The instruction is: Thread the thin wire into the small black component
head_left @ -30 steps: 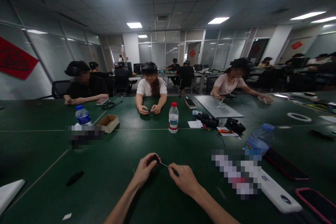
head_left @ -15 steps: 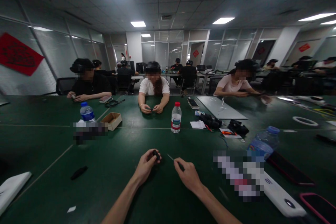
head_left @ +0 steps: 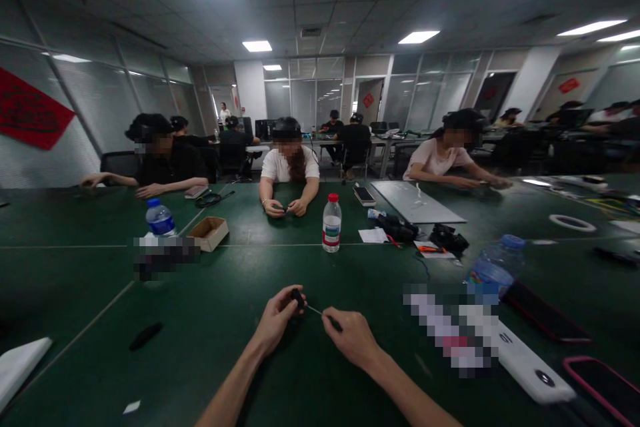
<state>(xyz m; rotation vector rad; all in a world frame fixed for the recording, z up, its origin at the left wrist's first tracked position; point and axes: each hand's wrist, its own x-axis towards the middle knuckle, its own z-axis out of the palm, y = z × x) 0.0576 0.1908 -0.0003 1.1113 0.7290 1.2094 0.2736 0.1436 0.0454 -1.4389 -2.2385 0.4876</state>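
My left hand (head_left: 280, 317) is closed around a small black object (head_left: 297, 296), whose kind I cannot make out. A thin, light rod-like tool (head_left: 314, 310) sticks out from the pinched fingers of my right hand (head_left: 351, 335). The rod's far end reaches the right side of the black object; whether it goes inside is too small to tell. Both hands are low over the green table (head_left: 310, 380). Left of them on the tabletop lies a dark elongated piece (head_left: 145, 335).
Ahead stand a red-capped water bottle (head_left: 331, 223) and an open cardboard box (head_left: 209, 233). To my right are a large bottle (head_left: 495, 263), a white device (head_left: 533, 360) and a pink-edged phone (head_left: 607, 383). A white scrap (head_left: 132, 407) lies front left. Other people sit across the table.
My right hand has moved left, bringing the thin rod from a gap away up to the black object. My left hand stays in nearly the same place. The view has shifted slightly.
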